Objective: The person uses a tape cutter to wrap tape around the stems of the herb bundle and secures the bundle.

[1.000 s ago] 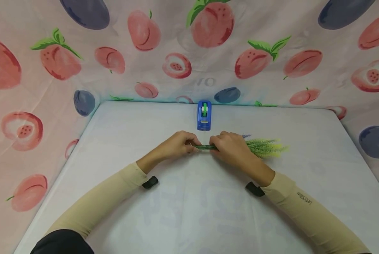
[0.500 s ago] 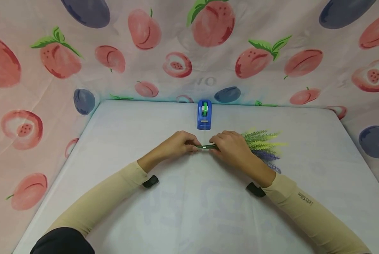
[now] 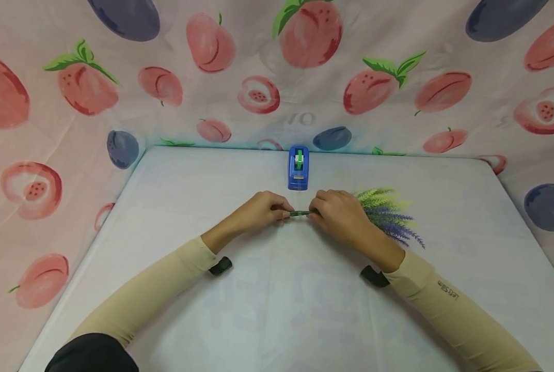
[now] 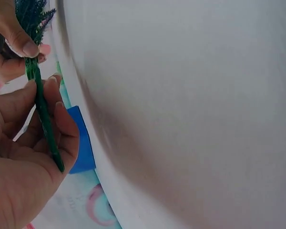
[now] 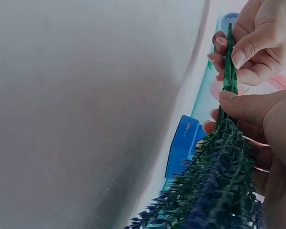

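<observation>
A bunch of artificial lavender (image 3: pixel 390 219), with purple and yellow-green spikes, lies sideways between the hands, its heads to the right. My left hand (image 3: pixel 268 209) pinches the lower end of the green stems (image 4: pixel 46 126) between thumb and fingers. Closer to the flower heads, my right hand (image 3: pixel 339 214) grips the same bundle, thumb on top. A shiny band like clear tape (image 5: pixel 230 85) shows round the stems between the two hands in the right wrist view. The right hand hides the part where the stems meet the flowers in the head view.
Just beyond the hands a blue tape dispenser (image 3: pixel 298 168) with a green core stands on the white-covered table (image 3: pixel 277 310). Behind the table's far edge hangs a peach-print cloth (image 3: pixel 258 41).
The bunch has turned about its stems: yellow-green spikes faced up before, and purple ones now show along the near side. Both hands keep nearly the same places.
</observation>
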{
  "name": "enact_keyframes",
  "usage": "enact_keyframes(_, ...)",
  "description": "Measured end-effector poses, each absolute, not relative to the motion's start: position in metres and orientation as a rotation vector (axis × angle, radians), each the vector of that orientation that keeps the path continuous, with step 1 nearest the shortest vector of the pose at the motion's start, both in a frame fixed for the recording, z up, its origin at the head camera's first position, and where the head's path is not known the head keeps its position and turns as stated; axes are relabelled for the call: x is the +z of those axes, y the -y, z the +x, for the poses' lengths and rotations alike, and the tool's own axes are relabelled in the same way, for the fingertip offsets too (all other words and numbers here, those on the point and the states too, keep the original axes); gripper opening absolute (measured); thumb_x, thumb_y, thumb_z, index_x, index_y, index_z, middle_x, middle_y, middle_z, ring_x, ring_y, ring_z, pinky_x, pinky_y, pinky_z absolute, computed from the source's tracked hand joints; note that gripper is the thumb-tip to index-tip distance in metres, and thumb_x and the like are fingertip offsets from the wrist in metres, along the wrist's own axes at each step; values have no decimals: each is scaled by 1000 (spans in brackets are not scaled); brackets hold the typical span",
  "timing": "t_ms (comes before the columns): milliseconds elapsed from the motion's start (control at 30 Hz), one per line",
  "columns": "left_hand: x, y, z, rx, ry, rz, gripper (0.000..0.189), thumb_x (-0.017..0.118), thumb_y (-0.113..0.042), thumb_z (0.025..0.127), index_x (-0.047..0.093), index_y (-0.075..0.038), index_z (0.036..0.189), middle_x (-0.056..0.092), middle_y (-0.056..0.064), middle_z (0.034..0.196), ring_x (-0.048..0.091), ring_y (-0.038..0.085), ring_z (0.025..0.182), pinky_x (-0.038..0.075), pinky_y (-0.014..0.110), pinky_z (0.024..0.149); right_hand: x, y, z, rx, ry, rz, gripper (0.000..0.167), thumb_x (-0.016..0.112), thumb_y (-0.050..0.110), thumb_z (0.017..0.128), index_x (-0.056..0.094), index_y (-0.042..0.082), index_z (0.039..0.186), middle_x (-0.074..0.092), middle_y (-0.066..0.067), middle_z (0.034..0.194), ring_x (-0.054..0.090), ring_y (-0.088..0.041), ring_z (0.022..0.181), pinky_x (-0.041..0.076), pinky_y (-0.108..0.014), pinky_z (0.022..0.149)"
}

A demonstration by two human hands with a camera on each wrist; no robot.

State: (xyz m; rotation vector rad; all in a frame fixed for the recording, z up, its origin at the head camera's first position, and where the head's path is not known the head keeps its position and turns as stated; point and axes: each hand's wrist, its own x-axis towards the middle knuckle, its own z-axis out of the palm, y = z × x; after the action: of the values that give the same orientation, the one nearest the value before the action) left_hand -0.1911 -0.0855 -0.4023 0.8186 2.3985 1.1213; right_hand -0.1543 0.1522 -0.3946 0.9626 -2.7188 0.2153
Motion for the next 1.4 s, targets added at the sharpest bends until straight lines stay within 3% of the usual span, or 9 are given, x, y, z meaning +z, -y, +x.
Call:
enact_keyframes(200, -402, 87, -193, 1026, -2470, 885, 22, 71, -3, 93, 78, -7, 114, 76, 3, 108, 66, 15, 100, 53, 31, 88, -394, -152, -155, 232, 2699, 975, 10, 80, 20, 90, 79, 10, 93, 69, -3, 84, 67, -22, 77, 56, -43, 80)
enact_keyframes(467, -404, 88, -195, 971, -2499, 1004, 24, 67, 0, 95, 76, -2, 117, 75, 10, 113, 68, 21, 107, 54, 36, 93, -395, -150, -157, 222, 2667, 995, 11, 82, 20, 87, 79, 11, 92, 73, -2, 84, 68, -22, 77, 56, -43, 80)
enact_keyframes(667, -403, 87, -195, 940, -2499, 1037, 25, 67, -1, 96, 74, -1, 120, 75, 12, 115, 68, 22, 108, 54, 36, 92, -396, -148, -158, 181, 2716, 966, 15, 85, 21, 84, 76, 11, 92, 71, -2, 85, 65, -22, 77, 56, -43, 80)
enact_keyframes(933, -402, 87, -196, 930, -2510, 1030, 25, 66, -2, 97, 75, -2, 120, 75, 9, 113, 69, 20, 106, 54, 34, 90, -398, -145, -159, 59, 2694, 971, 9, 80, 18, 88, 77, 9, 90, 74, -3, 84, 67, -24, 82, 55, -45, 85)
enact_keyframes(1133, -402, 88, -195, 991, -2472, 988, 22, 66, -4, 98, 73, -2, 118, 77, 7, 105, 70, 15, 98, 54, 33, 89, -400, -146, -159, 5, 2660, 963, 9, 79, 20, 89, 78, 11, 89, 67, -3, 85, 64, -23, 78, 55, -44, 86)
enact_keyframes(1267, -402, 88, -195, 1038, -2448, 935, 17, 65, -4, 98, 69, -2, 115, 77, 8, 101, 72, 15, 96, 54, 32, 87, -403, -147, -159, 12, 2634, 962, 11, 79, 20, 90, 80, 10, 93, 59, -5, 86, 60, -21, 73, 56, -43, 83)
enact_keyframes(1400, -402, 87, -194, 1037, -2455, 901, 15, 64, -5, 99, 69, -3, 113, 77, 9, 101, 72, 15, 96, 54, 31, 85, -403, -148, -159, 83, 2640, 932, 19, 82, 20, 87, 79, 9, 102, 67, -5, 90, 65, -23, 77, 57, -43, 84)
